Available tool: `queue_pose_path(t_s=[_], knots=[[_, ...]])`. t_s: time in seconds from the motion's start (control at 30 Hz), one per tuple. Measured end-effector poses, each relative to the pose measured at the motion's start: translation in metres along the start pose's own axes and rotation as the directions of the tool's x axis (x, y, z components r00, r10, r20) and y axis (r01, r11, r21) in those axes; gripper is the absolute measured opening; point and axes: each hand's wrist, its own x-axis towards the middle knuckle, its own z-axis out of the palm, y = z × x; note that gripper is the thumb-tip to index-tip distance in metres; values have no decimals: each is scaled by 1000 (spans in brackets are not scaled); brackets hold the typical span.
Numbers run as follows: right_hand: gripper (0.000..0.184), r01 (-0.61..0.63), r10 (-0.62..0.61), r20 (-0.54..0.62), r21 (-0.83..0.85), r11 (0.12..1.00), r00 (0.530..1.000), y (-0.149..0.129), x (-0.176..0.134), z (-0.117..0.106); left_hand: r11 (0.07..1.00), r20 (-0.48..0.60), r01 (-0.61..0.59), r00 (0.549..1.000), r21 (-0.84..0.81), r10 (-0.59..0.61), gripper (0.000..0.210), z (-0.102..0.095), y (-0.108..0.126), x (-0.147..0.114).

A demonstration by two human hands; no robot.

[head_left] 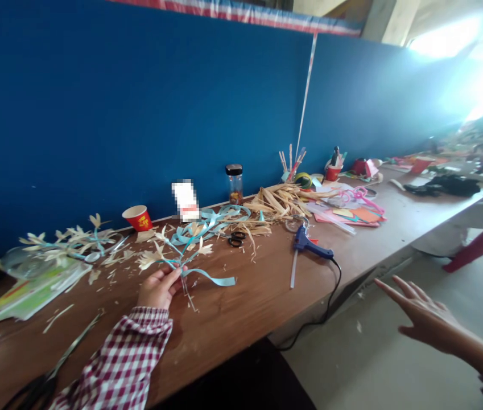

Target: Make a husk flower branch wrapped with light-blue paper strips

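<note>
My left hand [158, 287], in a checkered sleeve, pinches the stem of a handmade flower spray [181, 259]. Cream petals stand at the tips of its blue-wrapped branches, and a loose end of light blue ribbon [213, 279] trails to the right. Bare thin stems poke out below the fingers. Past the table's front edge, my right hand [422, 310] hovers over the floor with fingers spread, holding nothing. Between the hands a blue glue gun [312, 246] lies on the table, a glue stick jutting from its back. Small black scissors [236, 239] lie behind the spray.
More flower sprays [70, 242] lie at left, near a red paper cup [137, 218]. Large scissors [49, 376] rest at the near left. Dried husks [275, 202], a lidded jar [235, 185] and coloured paper [360, 215] line the back. The glue gun's cord [330, 302] hangs over the edge.
</note>
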Motion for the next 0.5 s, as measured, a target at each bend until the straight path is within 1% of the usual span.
queue_pose_path(t_s=[0.03, 0.07, 0.13, 0.17, 0.23, 0.27, 0.3, 0.33, 0.37, 0.4, 0.43, 0.47, 0.5], knots=[[44, 53, -53, 20, 11, 999, 998, 3, 1, 2, 1000, 5, 3, 1000, -3, -3, 11, -1, 0, 1], [39, 91, -92, 53, 34, 995, 994, 4, 3, 3, 1000, 12, 4, 1000, -6, -4, 12, -1, 0, 1], [25, 71, -80, 71, 123, 990, 994, 3, 6, 3, 1000, 25, 7, 1000, -10, -7, 12, -2, 0, 3], [26, 40, -51, 64, 159, 986, 997, 0, 7, 1, 1000, 29, 8, 1000, -12, -8, 12, -2, 0, 3], [35, -55, 49, 30, 226, 973, 998, -10, 7, -1, 1000, 29, 11, 1000, -15, -11, 12, -2, 0, 4], [38, -113, 113, 18, 286, 952, 993, -16, 7, -2, 1000, 25, 19, 1000, -12, -19, 12, -2, 0, 4], [38, -179, 183, 24, 374, 910, 983, -23, 6, -3, 1000, 21, 24, 999, -10, -24, 13, -2, 0, 4], [36, -256, 258, 64, 491, 833, 964, -30, 4, -3, 1000, 17, 22, 1000, -9, -22, 13, -2, -1, 4], [31, -333, 324, 131, 617, 713, 937, -37, 3, -1, 1000, 16, 17, 1000, -8, -17, 12, -1, -1, 3], [27, -398, 368, 213, 725, 562, 905, -43, 2, 1, 1000, 15, 7, 1000, -9, -7, 12, -1, -1, 2], [30, -444, 398, 283, 797, 409, 873, -49, 1, 5, 1000, 15, -4, 1000, -11, 4, 12, -1, -1, 2], [34, -467, 407, 341, 843, 266, 847, -54, 1, 9, 1000, 15, -15, 1000, -14, 16, 12, 0, -1, 1], [36, -473, 403, 383, 868, 150, 831, -58, 2, 13, 1000, 15, -24, 1000, -17, 24, 12, 0, -1, 1]])
